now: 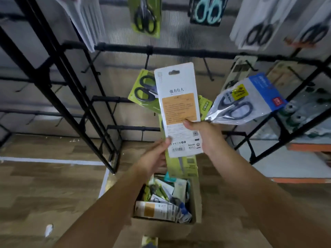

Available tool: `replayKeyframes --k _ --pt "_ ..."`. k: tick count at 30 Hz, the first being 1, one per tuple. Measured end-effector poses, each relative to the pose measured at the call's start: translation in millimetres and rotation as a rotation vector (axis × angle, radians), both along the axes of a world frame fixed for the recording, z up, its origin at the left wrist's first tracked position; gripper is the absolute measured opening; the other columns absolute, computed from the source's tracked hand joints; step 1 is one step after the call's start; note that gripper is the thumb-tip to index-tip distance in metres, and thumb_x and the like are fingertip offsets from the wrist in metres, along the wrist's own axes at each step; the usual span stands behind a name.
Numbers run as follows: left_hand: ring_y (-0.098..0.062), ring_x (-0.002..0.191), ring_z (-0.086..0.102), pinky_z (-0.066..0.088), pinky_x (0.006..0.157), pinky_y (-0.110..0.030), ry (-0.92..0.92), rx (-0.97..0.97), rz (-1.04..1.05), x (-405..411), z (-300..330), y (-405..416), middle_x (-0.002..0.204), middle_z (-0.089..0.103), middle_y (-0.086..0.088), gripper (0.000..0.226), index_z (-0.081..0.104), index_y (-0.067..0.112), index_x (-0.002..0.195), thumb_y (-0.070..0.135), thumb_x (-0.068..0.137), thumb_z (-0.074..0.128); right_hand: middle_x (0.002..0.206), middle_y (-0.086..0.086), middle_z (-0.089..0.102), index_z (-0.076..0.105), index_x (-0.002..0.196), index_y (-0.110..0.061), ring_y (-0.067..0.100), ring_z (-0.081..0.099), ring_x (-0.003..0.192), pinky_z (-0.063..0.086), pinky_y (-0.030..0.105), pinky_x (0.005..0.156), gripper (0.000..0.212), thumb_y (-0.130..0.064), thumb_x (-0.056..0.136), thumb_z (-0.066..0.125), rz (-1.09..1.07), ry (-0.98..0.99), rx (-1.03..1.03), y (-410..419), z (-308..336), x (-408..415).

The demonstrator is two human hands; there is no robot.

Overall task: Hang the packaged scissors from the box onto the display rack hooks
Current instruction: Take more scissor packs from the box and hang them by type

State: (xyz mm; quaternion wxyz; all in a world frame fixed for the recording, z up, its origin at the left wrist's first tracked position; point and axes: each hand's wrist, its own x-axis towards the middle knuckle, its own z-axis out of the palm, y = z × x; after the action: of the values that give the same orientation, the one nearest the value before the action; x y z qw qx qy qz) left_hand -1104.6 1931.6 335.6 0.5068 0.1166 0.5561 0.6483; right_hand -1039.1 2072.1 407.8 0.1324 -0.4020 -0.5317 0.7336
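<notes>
A fan of scissor packs is held up in front of the black display rack (161,51). The white pack (177,108), its back with an orange label facing me, is in front. My right hand (200,133) grips it with the thumb on the label, along with a clear bag with a blue header (250,99) and green packs (143,90) behind. My left hand (155,154) pinches the white pack's lower left edge. Below, an open cardboard box (197,203) holds several more packs. Bare hooks (207,68) stick out from the rail.
Green (145,17), teal (207,11) and white (259,24) scissor packs hang on the upper rail. More packs hang at the right (238,72). A second black rack frame (53,77) stands at the left. Wood floor with a white taped line (53,161) lies below.
</notes>
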Motion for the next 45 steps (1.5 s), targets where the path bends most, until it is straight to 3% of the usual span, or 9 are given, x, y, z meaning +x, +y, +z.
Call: replayKeyframes --k 6,9,15,20,26,30,34,41,45 --pt "-0.015 0.081 0.072 0.056 0.062 -0.029 0.071 0.100 0.146 -21.2 57.6 11.3 0.095 0.075 -0.002 0.058 0.064 0.019 0.109 0.044 0.057 0.076 0.079 0.006 0.074 0.071 0.080 -0.010 0.024 0.070 0.069 0.055 0.032 0.051 0.017 -0.006 0.064 0.076 0.075 0.228 0.037 0.2 52.7 -19.1" --pt "-0.017 0.083 0.072 0.056 0.066 -0.029 0.166 0.150 0.239 -36.7 73.4 14.5 0.096 0.075 -0.003 0.047 0.067 0.017 0.103 0.030 0.058 0.076 0.077 0.005 0.074 0.071 0.079 -0.011 0.022 0.071 0.066 0.054 0.031 0.049 0.021 -0.005 0.061 0.078 0.105 0.266 0.074 0.1 68.0 -29.7" --pt "-0.015 0.077 0.072 0.055 0.059 -0.023 0.245 0.234 0.256 -56.6 92.8 25.0 0.090 0.075 -0.002 0.026 0.067 0.014 0.095 0.004 0.071 0.071 0.090 0.013 0.073 0.076 0.076 -0.014 0.029 0.071 0.079 0.057 0.040 0.065 0.022 -0.023 0.056 0.079 0.131 0.314 0.056 9.9 80.4 -40.2" --pt "-0.022 0.090 0.071 0.057 0.068 -0.028 0.268 0.269 0.276 -55.7 110.1 41.7 0.100 0.074 -0.007 0.029 0.066 0.010 0.099 0.001 0.071 0.070 0.108 0.019 0.068 0.066 0.112 -0.010 0.038 0.064 0.100 0.047 0.055 0.093 0.076 -0.065 0.061 0.056 0.091 0.297 -0.027 31.7 95.5 -43.7" --pt "-0.021 0.090 0.071 0.057 0.066 -0.030 0.168 0.439 0.293 -54.8 139.7 60.8 0.101 0.074 -0.006 0.042 0.062 0.010 0.111 0.006 0.068 0.065 0.107 0.018 0.068 0.068 0.103 -0.003 0.035 0.060 0.106 0.043 0.047 0.096 0.034 -0.032 0.090 0.055 0.053 0.365 0.195 60.2 107.3 -32.4" --pt "-0.019 0.091 0.071 0.057 0.066 -0.027 0.279 0.463 0.310 -56.2 152.7 60.4 0.102 0.073 -0.004 0.047 0.060 0.010 0.114 0.001 0.067 0.064 0.109 0.013 0.068 0.067 0.107 -0.006 0.028 0.061 0.104 0.044 0.043 0.093 0.036 -0.034 0.093 0.051 0.065 0.377 0.177 64.6 111.7 -35.0" --pt "-0.022 0.098 0.069 0.056 0.072 -0.027 0.395 0.424 0.315 -51.5 154.5 53.5 0.105 0.073 -0.006 0.049 0.060 0.010 0.114 0.004 0.066 0.067 0.102 0.009 0.070 0.067 0.101 -0.011 0.022 0.064 0.092 0.050 0.035 0.078 0.031 -0.034 0.094 0.048 0.080 0.460 0.100 65.4 111.1 -35.5" --pt "-0.020 0.098 0.069 0.055 0.073 -0.025 0.458 0.428 0.316 -38.4 159.2 48.4 0.105 0.073 -0.002 0.046 0.061 0.011 0.111 0.008 0.065 0.069 0.082 0.003 0.070 0.067 0.099 -0.013 0.022 0.064 0.082 0.049 0.040 0.080 0.029 -0.036 0.093 0.051 0.092 0.465 0.130 65.7 111.6 -29.2" --pt "-0.020 0.096 0.070 0.056 0.071 -0.026 0.445 0.444 0.309 -40.7 164.0 40.3 0.104 0.073 -0.002 0.047 0.061 0.013 0.111 0.008 0.065 0.069 0.047 -0.005 0.049 0.057 0.088 -0.012 0.009 0.038 0.038 0.033 0.019 0.044 0.030 -0.042 0.085 0.053 0.022 0.497 0.201 63.0 113.2 -20.8"
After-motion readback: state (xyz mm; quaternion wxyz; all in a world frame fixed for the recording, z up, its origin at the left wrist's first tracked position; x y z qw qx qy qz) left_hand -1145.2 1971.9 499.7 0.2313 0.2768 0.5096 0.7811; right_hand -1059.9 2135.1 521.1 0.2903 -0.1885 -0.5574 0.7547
